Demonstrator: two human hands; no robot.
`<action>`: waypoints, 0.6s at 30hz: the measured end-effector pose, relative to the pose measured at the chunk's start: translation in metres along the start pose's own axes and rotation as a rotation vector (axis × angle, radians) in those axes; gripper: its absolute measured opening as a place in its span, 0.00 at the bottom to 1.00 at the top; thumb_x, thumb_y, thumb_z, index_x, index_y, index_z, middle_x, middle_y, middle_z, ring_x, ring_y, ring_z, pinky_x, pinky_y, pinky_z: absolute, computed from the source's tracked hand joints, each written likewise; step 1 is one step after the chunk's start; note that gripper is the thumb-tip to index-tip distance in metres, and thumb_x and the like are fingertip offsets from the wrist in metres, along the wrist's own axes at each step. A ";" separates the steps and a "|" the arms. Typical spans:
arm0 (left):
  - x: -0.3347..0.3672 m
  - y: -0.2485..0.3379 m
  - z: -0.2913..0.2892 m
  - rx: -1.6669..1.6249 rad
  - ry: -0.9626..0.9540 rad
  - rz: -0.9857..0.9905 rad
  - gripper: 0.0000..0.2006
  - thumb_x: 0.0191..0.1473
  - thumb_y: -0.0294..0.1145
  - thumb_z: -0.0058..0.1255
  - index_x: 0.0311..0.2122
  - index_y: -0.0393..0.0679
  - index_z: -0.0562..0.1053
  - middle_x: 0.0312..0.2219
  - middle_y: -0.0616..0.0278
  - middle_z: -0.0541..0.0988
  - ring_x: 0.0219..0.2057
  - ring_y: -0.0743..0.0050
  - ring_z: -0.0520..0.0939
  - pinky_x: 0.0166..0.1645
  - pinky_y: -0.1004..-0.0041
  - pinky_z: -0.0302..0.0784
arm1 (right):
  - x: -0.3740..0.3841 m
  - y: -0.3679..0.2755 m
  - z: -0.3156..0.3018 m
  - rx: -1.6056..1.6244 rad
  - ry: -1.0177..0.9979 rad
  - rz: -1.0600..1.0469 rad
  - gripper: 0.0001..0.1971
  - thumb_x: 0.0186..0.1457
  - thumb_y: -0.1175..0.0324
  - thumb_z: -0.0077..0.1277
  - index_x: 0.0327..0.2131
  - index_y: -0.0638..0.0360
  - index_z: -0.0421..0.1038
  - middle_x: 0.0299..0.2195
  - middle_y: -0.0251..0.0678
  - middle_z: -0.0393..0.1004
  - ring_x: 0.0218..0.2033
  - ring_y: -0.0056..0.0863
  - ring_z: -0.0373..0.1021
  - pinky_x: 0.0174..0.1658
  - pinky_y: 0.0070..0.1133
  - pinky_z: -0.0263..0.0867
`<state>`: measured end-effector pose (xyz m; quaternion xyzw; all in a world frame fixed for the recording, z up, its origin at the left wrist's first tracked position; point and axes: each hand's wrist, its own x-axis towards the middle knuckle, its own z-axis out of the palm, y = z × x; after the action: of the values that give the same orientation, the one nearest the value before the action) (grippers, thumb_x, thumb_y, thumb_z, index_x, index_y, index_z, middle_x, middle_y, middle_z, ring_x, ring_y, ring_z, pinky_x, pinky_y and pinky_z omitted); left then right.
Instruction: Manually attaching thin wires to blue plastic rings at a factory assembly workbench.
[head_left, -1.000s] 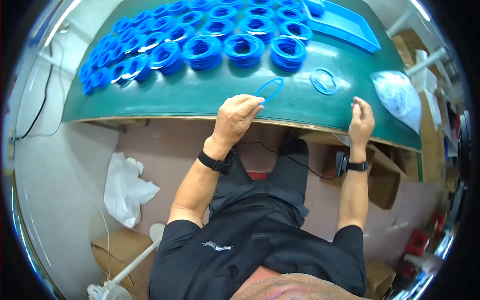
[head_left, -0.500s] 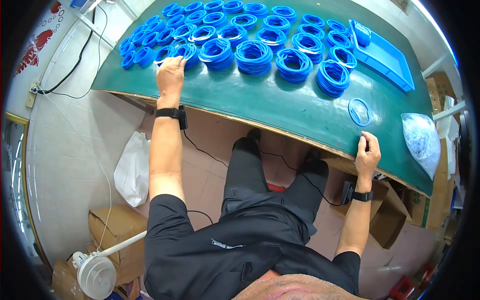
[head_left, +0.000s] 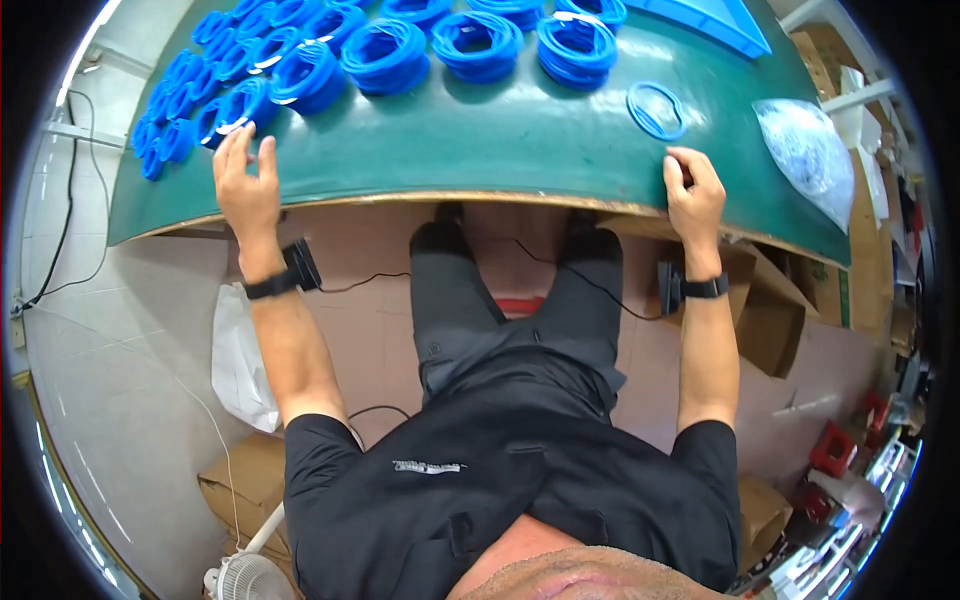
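Stacks of blue coiled tubing or cable cover the far and left part of the green table. My left hand (head_left: 248, 185) reaches up at the left, thumb apart from its stretched fingers. Its fingertips are at the near edge of a blue coil stack (head_left: 245, 105) with a white band; whether they touch it I cannot tell. At the right, my right hand (head_left: 695, 195) is over the table's front edge, fingers curled in toward the thumb and nothing visible in them. Just beyond it a thin single blue coil (head_left: 656, 110) lies flat on the table.
The green table (head_left: 480, 150) has a worn wooden front edge. A blue tray (head_left: 725, 25) is at the far right, a clear plastic bag (head_left: 808, 150) near the right edge. Cardboard boxes (head_left: 765, 310) stand below on the right; a white sack (head_left: 240, 360) and a fan (head_left: 250, 578) at left.
The view has shifted, so the table sits higher in it. My left hand's fingers have spread from a pinch at the coils. My right hand stays near the thin coil, fingers curled closer.
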<state>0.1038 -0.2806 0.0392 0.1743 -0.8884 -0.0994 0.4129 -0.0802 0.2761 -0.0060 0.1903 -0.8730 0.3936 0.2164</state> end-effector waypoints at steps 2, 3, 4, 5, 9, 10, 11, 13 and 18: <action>-0.046 0.051 -0.015 -0.209 -0.067 0.026 0.13 0.60 0.28 0.67 0.50 0.43 0.85 0.46 0.52 0.86 0.46 0.54 0.87 0.52 0.62 0.83 | 0.001 0.006 -0.003 0.001 -0.012 -0.005 0.06 0.66 0.71 0.61 0.43 0.62 0.84 0.37 0.34 0.85 0.33 0.20 0.77 0.38 0.20 0.72; -0.070 0.070 -0.021 -0.255 -0.100 0.108 0.12 0.60 0.26 0.67 0.49 0.43 0.85 0.43 0.53 0.87 0.42 0.55 0.87 0.49 0.64 0.83 | 0.002 0.008 -0.004 0.037 -0.003 0.037 0.06 0.66 0.71 0.61 0.42 0.62 0.84 0.36 0.33 0.85 0.32 0.19 0.77 0.38 0.20 0.72; -0.095 0.092 -0.023 -0.359 -0.225 0.076 0.12 0.60 0.27 0.67 0.48 0.43 0.85 0.42 0.54 0.87 0.42 0.57 0.88 0.49 0.64 0.83 | 0.003 0.008 -0.007 0.073 0.008 0.079 0.07 0.66 0.70 0.61 0.42 0.62 0.85 0.34 0.33 0.85 0.32 0.18 0.76 0.38 0.19 0.72; -0.117 0.109 -0.024 -0.455 -0.345 0.045 0.11 0.60 0.28 0.67 0.48 0.43 0.85 0.41 0.54 0.87 0.42 0.58 0.88 0.48 0.65 0.84 | 0.006 0.004 -0.008 0.117 0.019 0.117 0.07 0.67 0.70 0.61 0.41 0.62 0.85 0.33 0.32 0.85 0.31 0.17 0.76 0.37 0.18 0.72; -0.204 0.136 0.007 -0.537 -0.786 -0.181 0.19 0.58 0.33 0.69 0.54 0.44 0.83 0.47 0.53 0.85 0.46 0.51 0.87 0.52 0.61 0.83 | 0.042 -0.063 -0.005 0.282 0.164 0.006 0.09 0.68 0.67 0.60 0.40 0.62 0.86 0.29 0.29 0.83 0.30 0.14 0.75 0.36 0.16 0.69; -0.217 0.143 0.017 -0.533 -0.785 -0.186 0.19 0.58 0.33 0.69 0.54 0.44 0.83 0.47 0.53 0.85 0.46 0.51 0.87 0.52 0.61 0.83 | 0.055 -0.087 -0.001 0.370 0.185 -0.050 0.09 0.68 0.66 0.61 0.41 0.61 0.86 0.28 0.28 0.83 0.30 0.13 0.75 0.35 0.16 0.69; -0.227 0.148 0.033 -0.522 -0.724 -0.087 0.23 0.58 0.33 0.70 0.58 0.45 0.81 0.48 0.53 0.85 0.48 0.48 0.87 0.54 0.58 0.83 | 0.069 -0.103 -0.001 0.314 0.167 -0.129 0.09 0.67 0.65 0.61 0.41 0.60 0.86 0.28 0.29 0.84 0.30 0.13 0.76 0.36 0.17 0.70; -0.239 0.161 0.058 -0.503 -0.663 0.010 0.26 0.57 0.34 0.70 0.61 0.46 0.79 0.49 0.52 0.84 0.50 0.45 0.86 0.56 0.56 0.82 | 0.087 -0.153 0.000 0.262 0.148 -0.205 0.10 0.67 0.64 0.62 0.41 0.60 0.86 0.28 0.31 0.84 0.31 0.14 0.77 0.36 0.18 0.71; -0.243 0.172 0.113 -0.407 -0.883 -0.124 0.26 0.61 0.43 0.66 0.62 0.46 0.79 0.49 0.48 0.84 0.52 0.39 0.84 0.56 0.53 0.80 | 0.098 -0.285 -0.012 0.781 0.188 -0.640 0.11 0.66 0.68 0.59 0.33 0.64 0.85 0.20 0.26 0.78 0.22 0.11 0.70 0.25 0.16 0.63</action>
<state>0.1234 -0.0235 -0.1481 0.0838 -0.9292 -0.3596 0.0158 -0.0160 0.0939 0.2254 0.4786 -0.5356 0.6198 0.3161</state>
